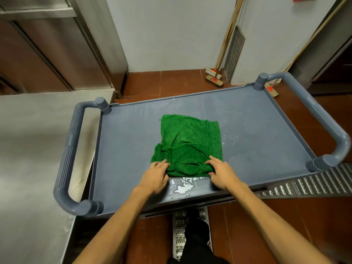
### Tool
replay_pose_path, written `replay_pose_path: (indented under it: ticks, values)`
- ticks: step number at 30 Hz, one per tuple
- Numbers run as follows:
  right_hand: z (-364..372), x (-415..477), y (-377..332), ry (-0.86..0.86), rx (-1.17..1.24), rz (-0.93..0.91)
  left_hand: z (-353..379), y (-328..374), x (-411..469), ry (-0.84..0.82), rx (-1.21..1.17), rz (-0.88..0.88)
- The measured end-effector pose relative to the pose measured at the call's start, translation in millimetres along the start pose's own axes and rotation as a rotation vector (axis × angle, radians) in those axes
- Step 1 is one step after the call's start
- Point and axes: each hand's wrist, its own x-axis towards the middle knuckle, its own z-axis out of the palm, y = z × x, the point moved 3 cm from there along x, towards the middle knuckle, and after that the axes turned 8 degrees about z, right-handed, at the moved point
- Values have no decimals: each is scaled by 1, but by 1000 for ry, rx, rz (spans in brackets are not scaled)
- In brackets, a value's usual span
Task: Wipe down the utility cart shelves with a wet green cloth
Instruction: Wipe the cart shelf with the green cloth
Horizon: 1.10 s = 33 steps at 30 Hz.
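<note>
clock reference: 12 o'clock is the far edge of the top shelf [257, 121], 6 o'clock the edge nearest the person.
green cloth [188, 141]: lies folded flat on the top shelf, from the centre toward 6 o'clock; near hem is bunched under both hands.
left hand [155, 175]: at the cloth's 7 o'clock corner; fingers [162, 163] straight, close together, pressing on the hem; thumb not visible.
right hand [222, 174]: at the cloth's 5 o'clock corner; fingers [214, 161] straight, slightly spread, pressing down; thumb rests against the hem edge.
reason for hold: judged, one hand per corner keeps the cloth wide and flat, so each stroke covers a broad strip under even pressure.
wet patch [182, 185]: shiny film at 6 o'clock, just beside the hem, between the wrists; droplets also at 3 o'clock of the cloth.
cart handles: left handle [70, 149] at 9 o'clock, right handle [323, 115] at 3 o'clock; neither is touched.
progress: judged early; most of the shelf looks dry and dull, lower shelves are not visible.
surroundings: brooms [214, 77] lean on the wall beyond 12 o'clock; steel counter [28, 149] beyond 9 o'clock.
</note>
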Motion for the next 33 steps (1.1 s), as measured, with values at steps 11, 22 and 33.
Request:
replay_pose_path:
  ticks: [11, 22, 33]
  values:
    - [15, -53, -7, 38, 6, 10, 7, 7, -56, 36, 20, -50]
    - [0, -93, -28, 60, -109, -97, -29, 10, -93, 149, -162, -40]
    - [-41, -129, -49, 131, -64, -229, -78, 6, -113, 125, -206, 0]
